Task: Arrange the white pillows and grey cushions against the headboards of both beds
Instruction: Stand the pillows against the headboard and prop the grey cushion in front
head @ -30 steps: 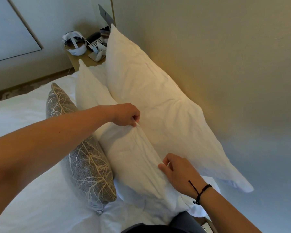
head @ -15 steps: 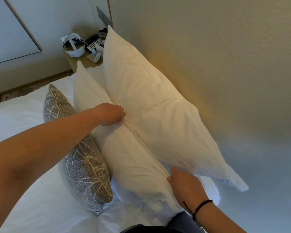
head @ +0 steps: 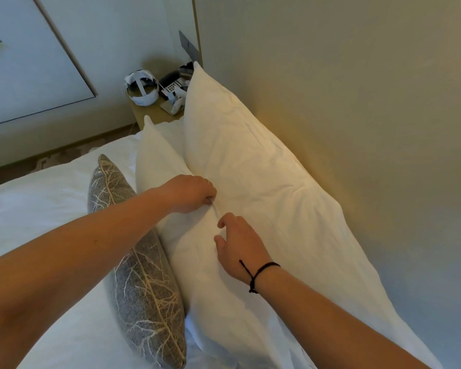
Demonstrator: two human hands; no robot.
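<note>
Beige padded headboard (head: 343, 107) filled the right of the view, with a white-sheeted bed (head: 51, 198) at left and a small wooden counter (head: 155, 113) in the far corner.

Item 1: rear white pillow (head: 264, 166), upright, leaning against the headboard.

Item 2: front white pillow (head: 197, 262), upright, resting against the rear one.

Item 3: grey cushion (head: 144, 283) with a pale branch pattern, on edge, touching the front pillow's face.

Item 4: left hand (head: 189, 193), fingers (head: 210, 199) clenched on a fold of the front pillow's top seam.

Item 5: right hand (head: 240, 249), black cord at the wrist, fingers spread and released, resting on the same pillow just below the pinched fold; it grasped nothing.

Item 6: counter contents, a white headset-like band (head: 141, 89), a telephone (head: 171, 83) and small items too blurred to identify.

Handling note: the step in hand appeared to be squaring the front pillow. It would likely go best with an even lift along the seam, the flat hand steadying the case so the cushion stays put.

Markings: no brand or legible writing; a label on the white band was too small to read.
</note>
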